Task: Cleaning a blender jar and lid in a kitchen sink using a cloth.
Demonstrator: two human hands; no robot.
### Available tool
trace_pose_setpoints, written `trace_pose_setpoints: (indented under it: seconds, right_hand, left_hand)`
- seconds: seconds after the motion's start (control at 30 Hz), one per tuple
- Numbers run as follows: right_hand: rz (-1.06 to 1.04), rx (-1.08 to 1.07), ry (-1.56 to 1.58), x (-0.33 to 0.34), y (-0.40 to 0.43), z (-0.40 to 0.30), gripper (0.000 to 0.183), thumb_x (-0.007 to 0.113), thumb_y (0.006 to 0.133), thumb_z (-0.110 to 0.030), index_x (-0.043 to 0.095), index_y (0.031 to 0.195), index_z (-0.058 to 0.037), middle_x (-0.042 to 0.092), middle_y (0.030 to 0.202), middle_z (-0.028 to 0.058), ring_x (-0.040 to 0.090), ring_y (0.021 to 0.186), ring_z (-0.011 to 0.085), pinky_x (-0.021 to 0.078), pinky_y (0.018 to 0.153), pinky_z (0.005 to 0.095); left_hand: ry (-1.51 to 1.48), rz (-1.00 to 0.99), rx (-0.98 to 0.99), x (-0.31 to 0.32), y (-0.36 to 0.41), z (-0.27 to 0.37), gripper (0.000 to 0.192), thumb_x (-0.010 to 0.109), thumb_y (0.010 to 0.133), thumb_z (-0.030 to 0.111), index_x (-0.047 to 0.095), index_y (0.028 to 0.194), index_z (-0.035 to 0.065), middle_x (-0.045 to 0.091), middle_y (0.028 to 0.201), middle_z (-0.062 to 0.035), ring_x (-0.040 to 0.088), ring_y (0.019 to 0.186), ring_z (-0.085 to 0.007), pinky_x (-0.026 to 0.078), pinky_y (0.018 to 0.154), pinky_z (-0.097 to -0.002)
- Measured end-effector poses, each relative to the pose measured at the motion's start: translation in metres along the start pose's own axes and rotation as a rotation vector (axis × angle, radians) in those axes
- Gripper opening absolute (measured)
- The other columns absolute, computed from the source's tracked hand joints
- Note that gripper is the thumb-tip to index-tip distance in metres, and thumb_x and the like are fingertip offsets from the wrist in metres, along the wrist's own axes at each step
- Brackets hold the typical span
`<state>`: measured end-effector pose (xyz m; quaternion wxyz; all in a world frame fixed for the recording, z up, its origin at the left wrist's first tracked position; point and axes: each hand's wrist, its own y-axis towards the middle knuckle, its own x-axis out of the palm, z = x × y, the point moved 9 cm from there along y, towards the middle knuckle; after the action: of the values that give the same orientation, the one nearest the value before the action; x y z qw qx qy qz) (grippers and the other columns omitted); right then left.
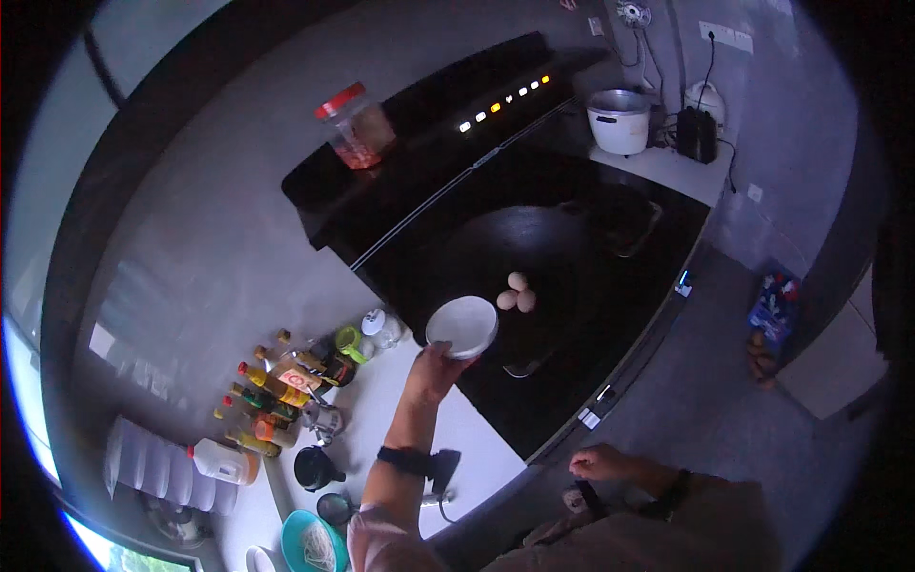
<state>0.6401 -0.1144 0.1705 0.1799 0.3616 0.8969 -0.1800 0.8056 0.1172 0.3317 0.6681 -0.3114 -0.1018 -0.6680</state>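
Observation:
A white bowl point(463, 330) is gripped at its near rim by my left hand point(437, 372). It is held above the left side of a black stove top point(550, 407), its inside facing me. Three eggs point(516, 293) sit close together just right of the bowl, in the dark middle of the stove, where a wok point(525, 225) is dimly visible. My right hand point(597, 462) hangs near my body, before the stove's front edge. Its fingers are curled and I see nothing in them; whether they are fully closed is unclear.
Several sauce bottles point(275, 386) and a salt jar point(381, 327) line the wall on the left. A turquoise bowl point(309, 540) with pale noodles stands at the lower left. A red-lidded jar point(355, 129) rests on the range hood point(429, 143). A rice cooker point(620, 129) stands at the back right.

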Motion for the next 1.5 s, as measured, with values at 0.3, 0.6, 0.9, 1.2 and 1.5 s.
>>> trace_pose_setpoints:
  seconds: [0.3, 0.6, 0.9, 1.2, 1.5]
  right_hand:
    - [0.185, -0.014, 0.104, -0.024, -0.011, 0.032, 0.021, 0.058, 0.078, -0.026, 0.061, 0.084, -0.0059, 0.062, 0.076, 0.0115, 0.062, 0.072, 0.0254, 0.0472, 0.064, 0.0338]
    - [0.186, 0.004, 0.094, -0.034, -0.011, 0.021, 0.020, 0.056, 0.079, -0.024, 0.060, 0.081, -0.0044, 0.062, 0.076, 0.0135, 0.061, 0.073, 0.0282, 0.0466, 0.063, 0.0349]
    - [0.158, -0.123, -0.022, -0.020, -0.001, 0.009, 0.017, 0.055, 0.078, -0.021, 0.060, 0.079, -0.0045, 0.060, 0.075, 0.0138, 0.059, 0.072, 0.0307, 0.0458, 0.063, 0.0378]
    - [-0.117, -0.043, -0.048, 0.002, 0.028, 0.000, 0.019, 0.054, 0.080, -0.022, 0.060, 0.084, -0.0043, 0.061, 0.078, 0.0136, 0.059, 0.076, 0.0298, 0.0460, 0.066, 0.0359]
    - [-0.390, -0.239, 0.036, 0.093, 0.074, -0.078, 0.014, 0.059, 0.076, -0.017, 0.062, 0.078, -0.0035, 0.062, 0.071, 0.0114, 0.060, 0.064, 0.0210, 0.0465, 0.059, 0.0306]
  left_hand:
    - [0.475, 0.254, -0.032, -0.016, 0.089, -0.003, 0.041, 0.045, 0.085, 0.016, 0.039, 0.117, -0.0098, 0.047, 0.112, -0.0234, 0.056, 0.094, -0.0340, 0.054, 0.073, -0.0385]
    - [1.328, 0.410, 0.211, 0.022, 0.105, 0.058, 0.044, 0.048, 0.076, 0.007, 0.036, 0.116, -0.0051, 0.049, 0.106, -0.0275, 0.058, 0.089, -0.0389, 0.055, 0.063, -0.0369]
    - [1.721, 0.530, 0.867, 0.101, 0.016, 0.109, 0.047, 0.046, 0.074, 0.000, 0.037, 0.120, 0.0007, 0.046, 0.114, -0.0243, 0.049, 0.099, -0.0415, 0.045, 0.084, -0.0401]
    - [0.212, 0.531, 0.405, -0.084, -0.094, 0.045, 0.042, 0.037, 0.075, 0.001, 0.037, 0.116, -0.0018, 0.053, 0.100, -0.0190, 0.060, 0.074, -0.0290, 0.054, 0.051, -0.0348]
    - [0.198, 0.867, 0.427, -0.200, -0.300, -0.083, 0.019, 0.053, 0.077, 0.011, 0.055, 0.092, 0.0000, 0.058, 0.080, -0.0125, 0.057, 0.067, -0.0261, 0.048, 0.056, -0.0351]
